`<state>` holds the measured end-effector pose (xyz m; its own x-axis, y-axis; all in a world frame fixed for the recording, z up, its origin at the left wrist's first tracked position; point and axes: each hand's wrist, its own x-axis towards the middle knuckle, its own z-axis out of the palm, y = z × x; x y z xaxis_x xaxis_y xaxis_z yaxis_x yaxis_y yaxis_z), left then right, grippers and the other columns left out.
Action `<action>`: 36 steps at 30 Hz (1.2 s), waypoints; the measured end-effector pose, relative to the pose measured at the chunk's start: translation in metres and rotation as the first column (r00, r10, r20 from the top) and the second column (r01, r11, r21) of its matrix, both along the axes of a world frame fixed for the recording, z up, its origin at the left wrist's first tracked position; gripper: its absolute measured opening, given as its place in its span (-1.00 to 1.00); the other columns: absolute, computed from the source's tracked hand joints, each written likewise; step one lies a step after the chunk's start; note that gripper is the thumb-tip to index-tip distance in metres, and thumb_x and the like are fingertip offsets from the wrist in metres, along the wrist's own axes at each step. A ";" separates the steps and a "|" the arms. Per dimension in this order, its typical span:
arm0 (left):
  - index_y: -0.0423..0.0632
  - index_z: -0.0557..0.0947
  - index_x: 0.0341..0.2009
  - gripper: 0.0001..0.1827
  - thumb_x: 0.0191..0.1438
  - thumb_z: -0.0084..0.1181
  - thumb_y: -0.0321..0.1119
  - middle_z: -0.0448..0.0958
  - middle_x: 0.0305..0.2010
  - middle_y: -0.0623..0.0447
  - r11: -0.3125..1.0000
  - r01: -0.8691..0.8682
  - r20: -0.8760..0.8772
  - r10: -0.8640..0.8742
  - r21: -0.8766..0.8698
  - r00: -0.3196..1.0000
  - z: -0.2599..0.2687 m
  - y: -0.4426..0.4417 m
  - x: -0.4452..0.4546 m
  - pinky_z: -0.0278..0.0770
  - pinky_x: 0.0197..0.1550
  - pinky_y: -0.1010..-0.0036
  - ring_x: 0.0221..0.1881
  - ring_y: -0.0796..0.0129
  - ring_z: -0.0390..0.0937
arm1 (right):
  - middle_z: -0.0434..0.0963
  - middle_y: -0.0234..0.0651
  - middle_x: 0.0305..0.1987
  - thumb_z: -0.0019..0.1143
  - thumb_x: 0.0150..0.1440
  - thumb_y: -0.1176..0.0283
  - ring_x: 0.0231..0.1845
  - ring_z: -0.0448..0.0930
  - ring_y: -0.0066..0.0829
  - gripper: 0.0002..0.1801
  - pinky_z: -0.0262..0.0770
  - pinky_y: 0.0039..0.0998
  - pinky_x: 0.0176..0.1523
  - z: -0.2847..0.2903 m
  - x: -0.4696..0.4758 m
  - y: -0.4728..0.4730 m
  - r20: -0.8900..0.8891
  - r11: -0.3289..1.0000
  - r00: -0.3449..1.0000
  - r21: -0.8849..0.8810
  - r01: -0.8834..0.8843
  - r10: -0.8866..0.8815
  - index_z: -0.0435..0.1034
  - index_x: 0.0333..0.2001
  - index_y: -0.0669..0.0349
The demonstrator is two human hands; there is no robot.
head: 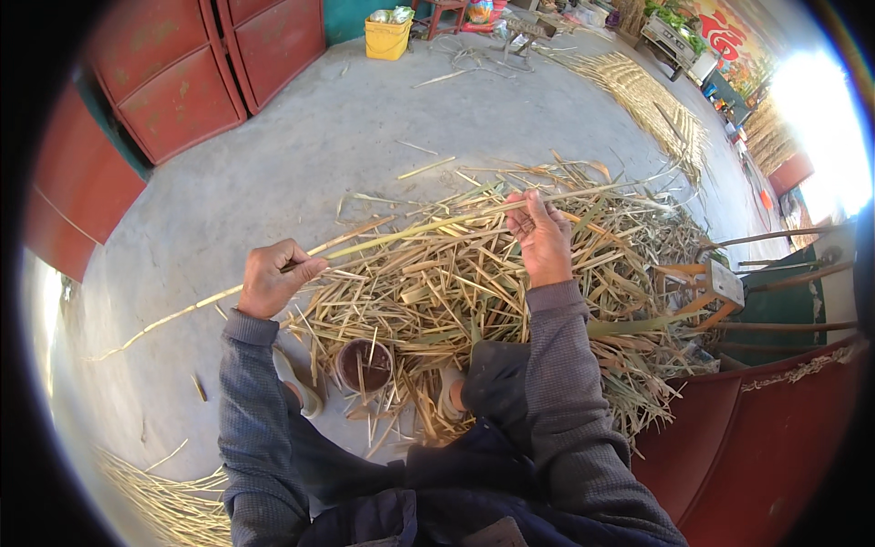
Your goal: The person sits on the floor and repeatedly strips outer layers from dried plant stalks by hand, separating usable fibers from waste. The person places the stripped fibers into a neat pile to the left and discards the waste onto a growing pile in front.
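Note:
A long, thin reed stalk [410, 232] stretches across in front of me, pale yellow along its middle. My left hand [279, 275] is closed around it, and a thinner tail of the stalk runs out past that hand to the lower left. Farther along, my right hand [540, 229] holds the stalk between thumb and fingers, palm turned up. Past the right hand the stalk continues toward the upper right. Beneath both hands spreads a heap of dry reed leaves and stalk pieces [437, 280]. A dark red round tub [364, 369] with a few stalk bits stands between my feet.
Peeled stalks [164, 502] lie at lower left. A small wooden stool [723, 287] and long-handled tools [800, 327] are at right, by a red metal panel [745, 444]. Beyond the heap are a woven reed mat [636, 89], a yellow bucket [387, 37] and red doors [167, 75].

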<state>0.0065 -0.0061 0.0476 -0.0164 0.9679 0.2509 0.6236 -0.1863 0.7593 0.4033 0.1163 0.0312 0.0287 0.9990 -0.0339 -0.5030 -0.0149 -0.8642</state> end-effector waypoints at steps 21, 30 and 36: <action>-0.14 0.63 -0.42 -0.73 0.06 0.43 -0.24 0.55 -0.59 -0.02 0.989 0.138 -0.143 -0.145 -0.057 0.979 -0.026 -0.007 -0.002 0.43 -0.48 0.37 -0.58 0.30 0.50 | 0.64 -0.23 -0.19 0.18 0.32 0.17 -0.27 0.65 -0.50 -0.57 0.60 -0.46 -0.18 0.028 0.002 -0.008 -0.034 0.973 0.983 -0.152 0.173 -0.180 0.41 0.01 0.36; -0.17 0.64 -0.40 -0.81 0.07 0.40 -0.35 0.52 -0.56 0.05 0.991 0.007 -0.095 -0.020 -0.137 0.995 -0.003 -0.024 -0.028 0.37 -0.47 0.45 -0.55 0.44 0.42 | 0.67 -0.20 -0.15 0.16 0.33 0.24 -0.10 0.71 -0.37 -0.69 0.61 -0.45 -0.10 0.027 -0.031 -0.014 0.300 0.964 0.922 0.029 -0.264 0.244 0.46 -0.07 0.29; -0.15 0.66 -0.36 -0.75 0.16 0.32 -0.22 0.54 -0.54 0.00 0.989 0.134 0.057 -0.138 0.068 0.989 -0.004 0.001 0.036 0.40 -0.46 0.39 -0.56 0.36 0.45 | 0.65 -0.09 -0.09 0.06 0.38 0.33 -0.03 0.71 -0.27 -0.66 0.66 -0.43 -0.02 0.024 -0.111 -0.052 0.321 0.843 0.806 0.042 -0.536 0.497 0.39 0.05 0.42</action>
<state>0.0426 -0.0055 0.0439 0.0972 0.9440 0.3152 0.5413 -0.3159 0.7792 0.2927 0.0645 0.0551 -0.5037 0.8636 0.0190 -0.1816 -0.0843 -0.9797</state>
